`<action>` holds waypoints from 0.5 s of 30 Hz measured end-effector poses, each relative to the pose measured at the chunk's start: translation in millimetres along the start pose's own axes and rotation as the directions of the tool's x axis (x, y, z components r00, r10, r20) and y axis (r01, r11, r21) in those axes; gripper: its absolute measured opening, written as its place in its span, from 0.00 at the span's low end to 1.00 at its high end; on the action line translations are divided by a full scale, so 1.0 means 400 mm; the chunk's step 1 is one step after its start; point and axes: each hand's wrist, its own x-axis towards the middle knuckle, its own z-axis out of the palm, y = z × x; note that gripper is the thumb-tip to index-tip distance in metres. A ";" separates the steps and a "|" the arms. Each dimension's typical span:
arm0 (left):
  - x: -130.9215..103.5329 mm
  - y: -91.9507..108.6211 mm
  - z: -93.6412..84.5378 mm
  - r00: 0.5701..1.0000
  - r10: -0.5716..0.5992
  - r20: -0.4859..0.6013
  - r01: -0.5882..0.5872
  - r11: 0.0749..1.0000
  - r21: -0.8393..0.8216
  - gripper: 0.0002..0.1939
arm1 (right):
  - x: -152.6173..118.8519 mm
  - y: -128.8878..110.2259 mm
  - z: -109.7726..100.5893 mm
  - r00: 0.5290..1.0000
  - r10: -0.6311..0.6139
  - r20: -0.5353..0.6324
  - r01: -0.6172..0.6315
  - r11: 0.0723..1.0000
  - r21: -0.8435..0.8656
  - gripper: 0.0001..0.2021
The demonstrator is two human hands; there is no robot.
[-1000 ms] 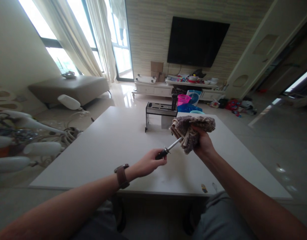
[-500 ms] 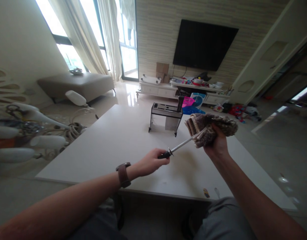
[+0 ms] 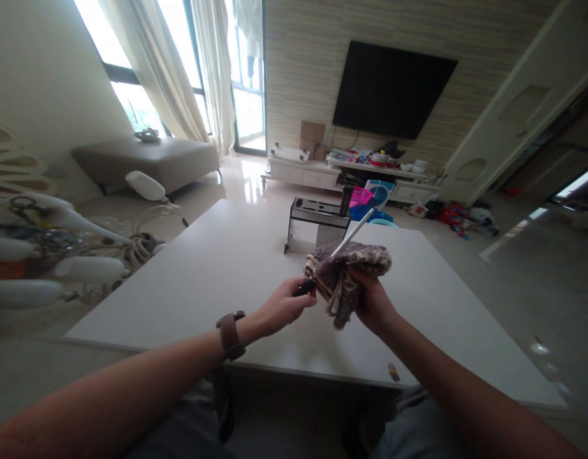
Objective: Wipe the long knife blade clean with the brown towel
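Note:
My left hand (image 3: 285, 306) is closed around the black handle of a metal rod (image 3: 352, 233), possibly a sharpening rod. The rod slants up to the right, its far end bare. My right hand (image 3: 374, 305) grips a bunched brown-and-white cloth (image 3: 351, 264), which wraps the rod's lower part beside the guard. Both are held above the white table (image 3: 203, 280). Behind the cloth stands a black-framed knife rack (image 3: 317, 207) with a dark handle upright in its right end.
A small yellow-and-dark item (image 3: 393, 371) lies at the table's near edge. White lamp shades (image 3: 29, 293) and coiled cables (image 3: 143, 245) are left of the table. A cluttered TV cabinet (image 3: 303, 173) stands beyond it.
My right hand and the cloth have moved left and down along the rod toward the handle, uncovering the rod's far end. My left hand has shifted slightly left.

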 end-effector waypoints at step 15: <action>0.001 -0.030 0.006 0.973 0.197 0.119 -0.215 0.963 0.163 0.09 | -0.031 0.067 0.012 0.991 -0.109 -0.073 0.102 0.990 -0.100 0.27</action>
